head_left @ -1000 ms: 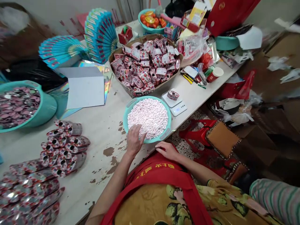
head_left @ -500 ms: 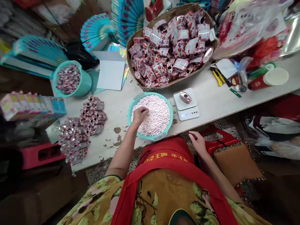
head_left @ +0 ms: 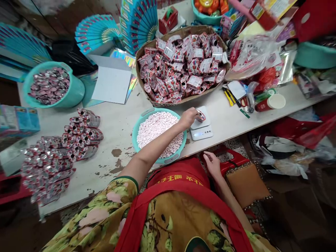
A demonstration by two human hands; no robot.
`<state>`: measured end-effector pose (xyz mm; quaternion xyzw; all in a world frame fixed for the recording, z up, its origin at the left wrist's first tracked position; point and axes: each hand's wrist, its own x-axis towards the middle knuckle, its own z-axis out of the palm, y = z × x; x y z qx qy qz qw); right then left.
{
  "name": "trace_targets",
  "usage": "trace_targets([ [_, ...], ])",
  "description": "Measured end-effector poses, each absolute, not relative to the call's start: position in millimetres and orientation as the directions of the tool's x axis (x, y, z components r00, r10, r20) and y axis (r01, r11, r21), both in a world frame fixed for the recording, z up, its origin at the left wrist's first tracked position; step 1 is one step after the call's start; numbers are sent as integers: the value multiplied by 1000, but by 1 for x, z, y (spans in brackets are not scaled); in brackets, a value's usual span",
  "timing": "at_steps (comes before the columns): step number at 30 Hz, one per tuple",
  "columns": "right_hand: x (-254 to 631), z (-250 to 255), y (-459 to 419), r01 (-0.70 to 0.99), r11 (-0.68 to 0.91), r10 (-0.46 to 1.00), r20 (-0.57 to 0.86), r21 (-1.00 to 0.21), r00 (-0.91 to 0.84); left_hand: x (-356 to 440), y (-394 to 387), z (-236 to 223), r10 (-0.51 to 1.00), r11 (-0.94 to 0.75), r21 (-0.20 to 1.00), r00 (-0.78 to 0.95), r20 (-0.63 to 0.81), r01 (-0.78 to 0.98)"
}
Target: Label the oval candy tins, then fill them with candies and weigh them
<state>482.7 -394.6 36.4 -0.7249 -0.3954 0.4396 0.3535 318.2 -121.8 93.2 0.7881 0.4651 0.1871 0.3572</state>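
Observation:
My left hand reaches across the teal basin of small pink-white candies. Its fingers are bunched over a small foil tin that stands on the white digital scale. What the fingers pinch is too small to make out. My right hand rests low on my red apron by the table edge, fingers loosely curled, holding nothing that I can see.
A cardboard tray heaped with printed tins sits behind the basin. Stacked tins lie at the left, with a teal bucket of lids beyond. Blue fanned boxes, paper sheets, pens and a red cup crowd the table.
My left hand left the candy basin and swung right to the tin on the scale. My right hand stayed low by the apron. The view shifted slightly.

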Motion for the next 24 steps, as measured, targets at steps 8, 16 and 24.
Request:
trace_targets([
  [8,550,45,-349,281,-395,909,-329,-874,254,350,-110,66,740,-551,442,659,-132,707],
  [16,599,104,-83,558,85,956,225,-825,187,344,-119,108,842,-490,206,521,-141,847],
  [24,530,102,106,764,-361,908,-15,-535,418,157,-203,208,892,447,90,-451,19,890],
])
